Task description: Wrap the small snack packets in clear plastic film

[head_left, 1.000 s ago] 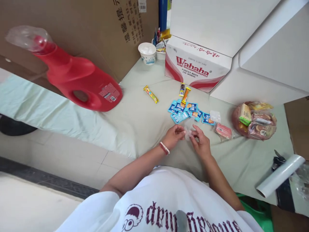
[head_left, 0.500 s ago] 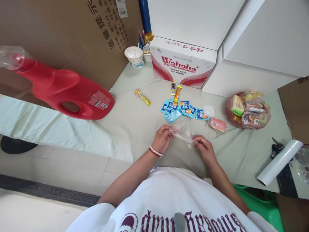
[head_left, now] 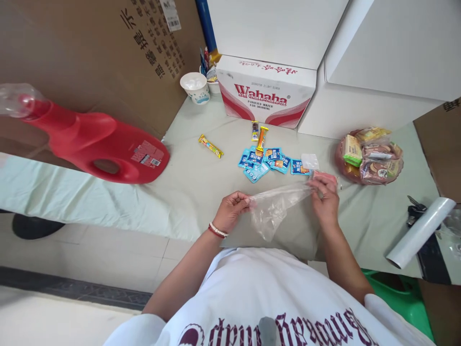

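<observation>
A clear plastic bag (head_left: 273, 206) hangs stretched between my two hands above the pale green cloth (head_left: 194, 182). My left hand (head_left: 232, 209), with a bead bracelet at the wrist, pinches its left edge. My right hand (head_left: 326, 194) pinches its right edge and lies close to a pink packet (head_left: 324, 175). Just beyond the bag lie several small blue sachets (head_left: 268, 161), a white sachet (head_left: 310, 161) and two upright snack sticks (head_left: 260, 134). A yellow candy bar (head_left: 211, 145) lies apart to the left.
A red detergent jug (head_left: 97, 142) lies on its side at the left. A Wahaha box (head_left: 264, 93) and a paper cup (head_left: 195, 87) stand at the back. A bag of snacks (head_left: 369, 156) sits right, with a film roll (head_left: 419, 233) and keys (head_left: 414, 211) nearer.
My hands have moved apart, pulling the crumpled bag out wide between them. My right hand has gone right, up to the pink packet.
</observation>
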`<state>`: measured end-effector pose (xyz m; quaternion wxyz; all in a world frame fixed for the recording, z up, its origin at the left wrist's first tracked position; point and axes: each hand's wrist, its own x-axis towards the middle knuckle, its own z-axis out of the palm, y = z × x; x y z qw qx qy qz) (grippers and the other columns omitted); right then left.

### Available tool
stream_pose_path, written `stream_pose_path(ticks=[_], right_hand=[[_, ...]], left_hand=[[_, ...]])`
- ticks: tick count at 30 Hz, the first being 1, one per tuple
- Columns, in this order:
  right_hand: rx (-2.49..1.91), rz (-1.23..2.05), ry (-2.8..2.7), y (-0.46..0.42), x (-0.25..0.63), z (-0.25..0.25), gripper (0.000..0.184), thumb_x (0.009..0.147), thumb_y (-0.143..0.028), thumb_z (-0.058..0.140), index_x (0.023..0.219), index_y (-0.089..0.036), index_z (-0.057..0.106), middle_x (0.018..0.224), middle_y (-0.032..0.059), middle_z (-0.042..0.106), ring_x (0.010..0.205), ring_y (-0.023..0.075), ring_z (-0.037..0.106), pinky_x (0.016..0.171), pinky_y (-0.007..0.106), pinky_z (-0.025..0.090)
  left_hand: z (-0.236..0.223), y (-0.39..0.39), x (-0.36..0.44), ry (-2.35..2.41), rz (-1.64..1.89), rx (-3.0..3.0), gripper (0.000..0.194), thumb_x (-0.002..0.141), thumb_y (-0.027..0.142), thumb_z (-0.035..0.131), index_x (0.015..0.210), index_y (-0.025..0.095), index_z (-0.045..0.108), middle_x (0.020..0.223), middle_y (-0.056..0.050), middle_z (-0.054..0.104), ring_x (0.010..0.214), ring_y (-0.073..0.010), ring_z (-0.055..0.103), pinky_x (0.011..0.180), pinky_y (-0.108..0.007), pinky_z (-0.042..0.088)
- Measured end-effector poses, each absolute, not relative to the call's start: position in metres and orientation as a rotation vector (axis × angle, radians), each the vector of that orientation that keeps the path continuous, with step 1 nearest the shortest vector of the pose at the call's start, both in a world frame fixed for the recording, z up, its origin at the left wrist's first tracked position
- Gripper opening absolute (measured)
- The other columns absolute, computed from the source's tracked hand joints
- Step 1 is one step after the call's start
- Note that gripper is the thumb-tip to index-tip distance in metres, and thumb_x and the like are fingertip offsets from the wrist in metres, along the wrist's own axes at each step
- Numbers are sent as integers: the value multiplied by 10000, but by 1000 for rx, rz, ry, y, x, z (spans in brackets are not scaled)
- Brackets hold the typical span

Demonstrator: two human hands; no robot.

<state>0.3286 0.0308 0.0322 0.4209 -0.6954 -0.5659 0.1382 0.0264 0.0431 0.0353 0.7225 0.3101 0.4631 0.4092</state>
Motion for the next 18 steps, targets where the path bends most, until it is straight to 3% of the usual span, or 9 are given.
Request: stream_pose_path(ticks=[3,5,8,12,15,18], right_hand=[[-1758,87,-1428,22,316,58,255,896,-284,543,1027,-286,762,1362,128,559,1330,336,489,1126,593,383],[-1712,131,-1452,10,295,73,247,927,-294,521,1007,-304,755,1295,125,582,1279,329,532,1083,563,436],[-1585,546,-1540,-3,259,83,246,966,-338,493,994,-320,737,1065,91,657,1020,270,648,883,441,550],[-1506,1088,-1438,-3,230,76,324,986,-486,514,1034,-230,706,972,71,677,793,191,627,611,294,499],[-1517,1291,-1405,3,222,67,396,977,-540,512,938,-192,697,840,43,667,720,163,586,593,268,450],[-1489,1382,-1432,6,220,57,292,914,-471,619,890,-191,698,779,13,661,704,148,564,625,259,432]], left_hand=[[29,40,21,1047,878,733,346,687,447,893,814,161,745,865,-71,785,796,-188,725,760,-333,584],[26,37,22,1042,887,742,346,681,456,896,818,166,768,873,-70,793,783,-183,719,777,-339,590],[24,35,27,1015,879,769,348,698,475,879,842,170,792,950,-78,806,809,-187,722,801,-344,595],[28,33,29,994,810,897,344,757,493,827,862,166,799,1086,-96,801,862,-196,727,848,-351,589],[31,32,30,979,771,996,345,795,508,785,868,172,798,1130,-99,793,951,-226,732,887,-365,582],[30,31,31,990,765,1039,344,808,515,766,888,182,794,1124,-99,793,981,-237,734,926,-383,568]])
